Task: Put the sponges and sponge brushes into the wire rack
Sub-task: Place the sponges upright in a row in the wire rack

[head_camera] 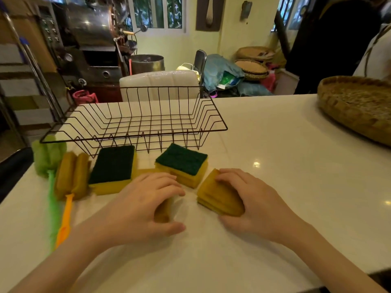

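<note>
A dark wire rack (135,123) stands on the white table with nothing in it. In front of it lie two yellow sponges with green scrub tops, one at the left (113,168) and one at the middle (183,163). At the far left lie a green sponge brush (47,157) and an orange-handled brown sponge brush (72,176). My left hand (139,206) curls over a brown-yellow sponge (164,210), mostly hiding it. My right hand (254,199) grips a ridged yellow sponge (220,197) on the table.
A woven bamboo tray (357,106) sits at the table's right edge. The table's left edge runs close to the brushes. Beyond the table are a white chair back (158,81), a metal machine and bags on the floor. A person stands at the far right.
</note>
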The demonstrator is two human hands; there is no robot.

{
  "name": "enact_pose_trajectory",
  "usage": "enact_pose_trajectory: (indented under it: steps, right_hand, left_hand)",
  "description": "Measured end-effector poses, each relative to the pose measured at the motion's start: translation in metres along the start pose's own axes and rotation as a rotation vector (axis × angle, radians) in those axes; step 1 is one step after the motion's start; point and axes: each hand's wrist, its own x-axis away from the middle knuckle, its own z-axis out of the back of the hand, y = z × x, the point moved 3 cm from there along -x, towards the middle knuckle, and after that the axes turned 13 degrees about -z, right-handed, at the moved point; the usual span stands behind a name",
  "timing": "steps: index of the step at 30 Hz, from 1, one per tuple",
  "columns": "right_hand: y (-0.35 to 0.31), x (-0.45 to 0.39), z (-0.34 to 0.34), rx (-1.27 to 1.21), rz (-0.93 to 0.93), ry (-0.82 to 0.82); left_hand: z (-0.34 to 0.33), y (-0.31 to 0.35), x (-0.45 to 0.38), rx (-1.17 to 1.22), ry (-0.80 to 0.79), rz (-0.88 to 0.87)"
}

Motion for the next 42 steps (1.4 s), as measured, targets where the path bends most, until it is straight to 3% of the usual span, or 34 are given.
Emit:
enact_pose_trajectory:
  steps: [3, 6, 10, 15, 23, 27, 33, 36, 40, 42]
  right_hand:
    - [-0.001, -0.004, -0.004, -0.038, -0.001, 0.033]
    - [0.000, -0.011, 0.000, -0.374, -0.056, 0.000]
    - [0.001, -0.021, 0.007, -0.845, -0.226, -0.129]
    - [0.015, -0.022, -0.003, -1.140, -0.519, -0.303]
    - [0.026, -0.022, -0.005, -0.929, -0.575, -0.069]
    - [0.028, -0.021, -0.004, -0.898, -0.553, 0.030]
    - [0.026, -0.017, -0.006, -0.776, -0.509, 0.174]
    - [0.024, -0.014, -0.007, -0.804, -0.486, 0.240]
    - [0.019, -0.012, -0.009, -0.844, -0.433, 0.239]
    - [0.018, -0.011, -0.011, -0.830, -0.409, 0.232]
  left_hand:
    - [-0.007, -0.006, 0.000, -0.002, 0.066, -0.043]
    - [-0.010, -0.008, -0.001, 0.007, 0.147, -0.040]
    - [-0.011, -0.010, -0.001, 0.008, 0.198, -0.046]
    - [-0.012, -0.010, -0.001, 0.029, 0.224, -0.060]
    - [-0.004, -0.010, 0.000, 0.112, 0.320, -0.094]
    - [0.009, -0.011, 0.003, 0.341, 0.545, -0.065]
    - [0.017, -0.021, 0.009, 0.644, 0.834, 0.225]
    - [0.012, -0.021, 0.006, 0.883, 0.953, 0.480]
    - [-0.003, -0.022, 0.003, 1.101, 0.907, 0.769]
    - [-0.004, -0.022, 0.002, 1.137, 0.877, 0.794]
